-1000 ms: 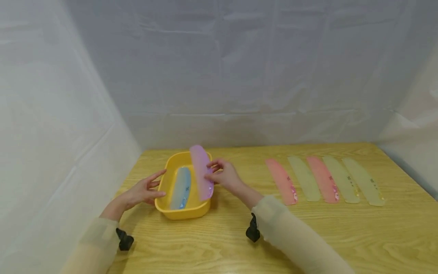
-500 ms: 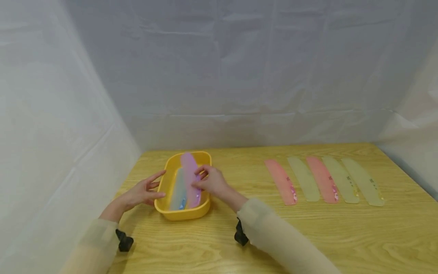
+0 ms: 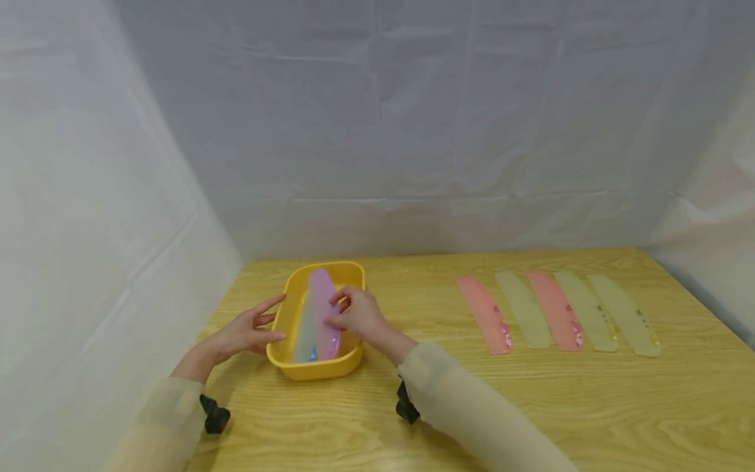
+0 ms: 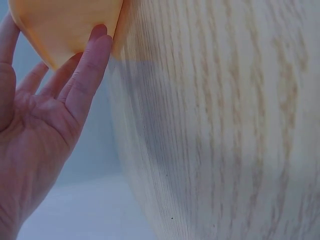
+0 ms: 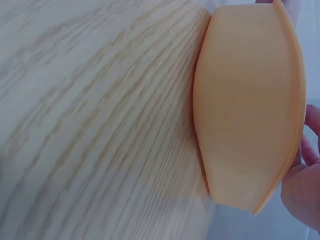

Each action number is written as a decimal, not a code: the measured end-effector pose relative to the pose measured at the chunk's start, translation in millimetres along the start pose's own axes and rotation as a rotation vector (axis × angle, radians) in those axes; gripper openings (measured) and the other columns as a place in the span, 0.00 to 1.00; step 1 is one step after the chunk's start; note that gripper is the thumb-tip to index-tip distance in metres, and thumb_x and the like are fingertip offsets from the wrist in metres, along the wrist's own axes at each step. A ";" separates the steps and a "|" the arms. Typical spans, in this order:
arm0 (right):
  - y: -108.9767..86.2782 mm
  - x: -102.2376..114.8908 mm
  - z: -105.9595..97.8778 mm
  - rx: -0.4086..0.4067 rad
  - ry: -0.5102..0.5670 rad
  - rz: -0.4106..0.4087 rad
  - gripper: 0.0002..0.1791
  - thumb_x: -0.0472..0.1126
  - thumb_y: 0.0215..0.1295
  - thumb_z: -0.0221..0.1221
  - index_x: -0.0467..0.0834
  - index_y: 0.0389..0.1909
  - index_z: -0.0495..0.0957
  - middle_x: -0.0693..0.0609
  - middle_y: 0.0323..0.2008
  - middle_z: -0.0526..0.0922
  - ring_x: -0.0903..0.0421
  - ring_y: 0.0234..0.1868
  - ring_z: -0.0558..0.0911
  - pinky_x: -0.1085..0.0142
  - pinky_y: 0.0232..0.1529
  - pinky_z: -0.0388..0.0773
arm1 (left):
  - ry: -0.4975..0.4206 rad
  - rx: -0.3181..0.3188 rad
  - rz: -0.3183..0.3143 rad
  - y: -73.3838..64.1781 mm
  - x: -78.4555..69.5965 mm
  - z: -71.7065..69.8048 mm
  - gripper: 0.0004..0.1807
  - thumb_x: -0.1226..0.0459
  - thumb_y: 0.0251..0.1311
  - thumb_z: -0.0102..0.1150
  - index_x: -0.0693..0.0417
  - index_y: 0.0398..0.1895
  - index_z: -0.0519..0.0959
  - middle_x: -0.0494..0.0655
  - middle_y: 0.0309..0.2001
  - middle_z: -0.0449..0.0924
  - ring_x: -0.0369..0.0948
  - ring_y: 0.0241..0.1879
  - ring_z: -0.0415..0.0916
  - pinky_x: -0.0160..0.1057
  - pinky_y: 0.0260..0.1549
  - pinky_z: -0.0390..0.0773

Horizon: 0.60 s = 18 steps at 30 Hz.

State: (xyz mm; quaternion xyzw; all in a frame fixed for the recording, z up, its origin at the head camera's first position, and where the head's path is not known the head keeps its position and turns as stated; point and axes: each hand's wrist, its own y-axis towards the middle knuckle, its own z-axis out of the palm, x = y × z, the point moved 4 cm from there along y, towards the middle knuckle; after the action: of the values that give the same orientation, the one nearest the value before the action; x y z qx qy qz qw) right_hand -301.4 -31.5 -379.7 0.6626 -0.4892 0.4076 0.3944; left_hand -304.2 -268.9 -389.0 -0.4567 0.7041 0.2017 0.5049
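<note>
A yellow plastic tub [image 3: 318, 370] stands on the table's left side. My left hand [image 3: 242, 333] rests its spread fingers against the tub's left wall. In the left wrist view straight fingers [image 4: 90, 75] touch the tub's outside. My right hand [image 3: 360, 318] reaches over the tub's right rim and pinches a purple, flat, curved strip [image 3: 321, 295] by its right edge. Inside the tub a blue curved strip [image 3: 305, 334] lies partly hidden under the purple one. The right wrist view has the tub's wall [image 5: 245, 105] in front of the purple strip.
Several similar strips lie in a row at the right: a pink one [image 3: 483, 314], a pale green one [image 3: 525, 311], another pink one [image 3: 556, 311] and more pale green. White sheeting [image 3: 377, 131] walls the wooden table [image 3: 330, 426].
My right hand has moved left and lowered the purple strip from above the tub's right rim into the tub, over the blue strip. The left hand stays put.
</note>
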 end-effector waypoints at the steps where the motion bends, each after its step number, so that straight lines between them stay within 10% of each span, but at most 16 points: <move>1: 0.8 0.3 1.6 0.003 0.001 0.004 0.16 0.31 0.50 0.73 0.37 0.38 0.79 0.51 0.27 0.76 0.59 0.26 0.75 0.70 0.26 0.77 | -0.006 0.005 0.006 0.0 0.0 0.1 0.49 0.63 0.64 0.62 0.54 0.78 0.40 0.75 0.69 0.51 0.56 0.54 0.75 0.51 0.38 0.82; 18: 5.6 2.6 27.7 -0.087 0.186 0.163 0.15 0.20 0.54 0.60 0.35 0.42 0.76 0.49 0.30 0.73 0.56 0.29 0.73 0.70 0.25 0.74 | -0.018 0.008 0.006 3.1 3.9 -1.7 0.49 0.63 0.64 0.63 0.55 0.78 0.40 0.75 0.69 0.50 0.58 0.54 0.74 0.51 0.39 0.81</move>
State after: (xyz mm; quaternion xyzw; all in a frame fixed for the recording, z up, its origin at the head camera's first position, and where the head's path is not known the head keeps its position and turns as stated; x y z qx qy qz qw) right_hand -302.1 -59.0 -386.5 0.5624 -0.5198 0.4764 0.4319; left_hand -308.0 -270.3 -392.4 -0.4507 0.7019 0.2046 0.5122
